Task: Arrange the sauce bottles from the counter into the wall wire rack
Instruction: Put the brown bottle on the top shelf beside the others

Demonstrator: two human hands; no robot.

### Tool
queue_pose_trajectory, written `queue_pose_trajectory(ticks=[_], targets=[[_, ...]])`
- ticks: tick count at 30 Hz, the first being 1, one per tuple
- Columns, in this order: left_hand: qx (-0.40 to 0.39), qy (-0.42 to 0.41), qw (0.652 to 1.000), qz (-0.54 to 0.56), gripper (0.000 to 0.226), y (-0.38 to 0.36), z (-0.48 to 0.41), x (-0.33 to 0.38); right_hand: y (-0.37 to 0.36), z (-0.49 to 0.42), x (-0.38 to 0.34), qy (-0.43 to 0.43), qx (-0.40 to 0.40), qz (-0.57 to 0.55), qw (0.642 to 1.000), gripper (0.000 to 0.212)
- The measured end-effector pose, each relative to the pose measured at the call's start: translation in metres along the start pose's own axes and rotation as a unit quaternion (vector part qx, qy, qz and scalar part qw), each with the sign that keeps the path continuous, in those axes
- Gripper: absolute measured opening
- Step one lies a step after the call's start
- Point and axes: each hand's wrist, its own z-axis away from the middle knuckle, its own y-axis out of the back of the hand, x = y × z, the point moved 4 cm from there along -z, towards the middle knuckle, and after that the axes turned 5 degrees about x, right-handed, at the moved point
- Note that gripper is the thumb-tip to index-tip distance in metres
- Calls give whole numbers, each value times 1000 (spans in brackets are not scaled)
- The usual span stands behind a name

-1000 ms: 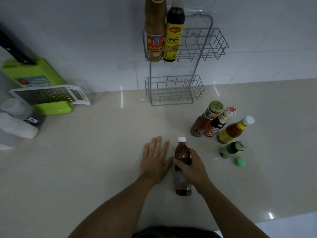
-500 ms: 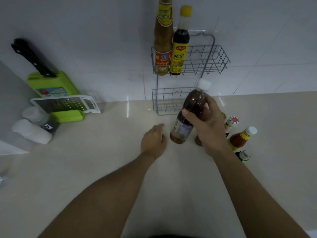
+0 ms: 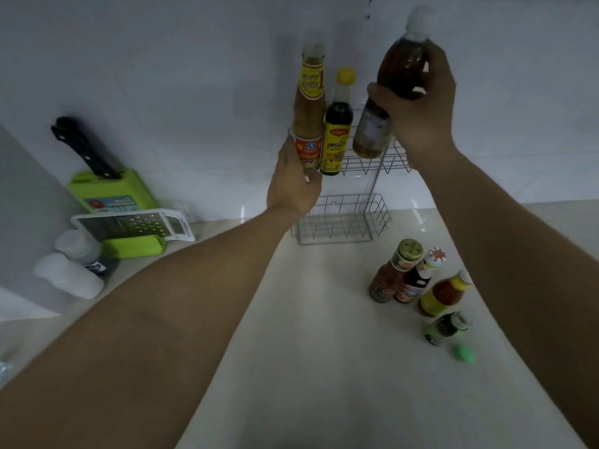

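Observation:
My right hand (image 3: 421,118) grips a brown sauce bottle with a white cap (image 3: 397,76), tilted and held above the upper basket of the wall wire rack (image 3: 363,165). In that basket stand a tall tan sauce bottle (image 3: 309,118) and a dark bottle with a yellow cap (image 3: 337,131). My left hand (image 3: 293,186) holds the basket's left corner around the tan bottle's base. The lower basket (image 3: 343,222) holds nothing. On the counter to the right stand a red chilli sauce bottle (image 3: 393,272), a dark bottle with a red-white cap (image 3: 418,280), an orange sauce bottle (image 3: 444,294) and a small green bottle (image 3: 445,327).
A green knife block with a black-handled knife (image 3: 107,189) and a white grater (image 3: 133,223) stand at the left wall. Two white-capped containers (image 3: 69,270) lie beside them. A green cap (image 3: 465,353) lies on the counter (image 3: 324,319) near the small bottle.
My right hand has lifted the brown bottle from counter height up over the upper basket. My left hand rose off the counter to the basket's left corner.

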Motion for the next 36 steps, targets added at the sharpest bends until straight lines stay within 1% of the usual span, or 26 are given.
queue_pose_trajectory(ticks=[4,8,12,17,20,24,26,29,34,36], targets=[[-18,37,999,22,86,-7,6,0,-15,-11,15,-3,8,42,999,78],[-23,50,998,6,84,-9,9,-3,-28,-13,31,-7,-5,53,999,78],[-32,46,998,-16,81,-5,9,-5,-34,-22,37,-28,-9,49,998,78],[-30,48,998,-29,84,-3,10,-5,-39,-20,52,-53,-9,56,997,79],[-33,39,998,-43,84,-2,11,-5,-41,-15,67,-91,-33,60,993,78],[-33,32,997,-61,85,-1,13,-3,-43,-13,76,-124,-102,45,986,63],[-33,34,997,-65,86,0,13,-2,-43,-15,78,-137,-120,35,983,60],[-31,38,997,-63,85,0,14,0,-39,-19,80,-134,-151,44,979,60],[-35,40,997,-60,85,0,14,0,-33,-19,84,-88,-148,82,982,57],[-37,41,997,-60,85,-1,14,0,-34,-19,84,-90,-156,82,980,58]])
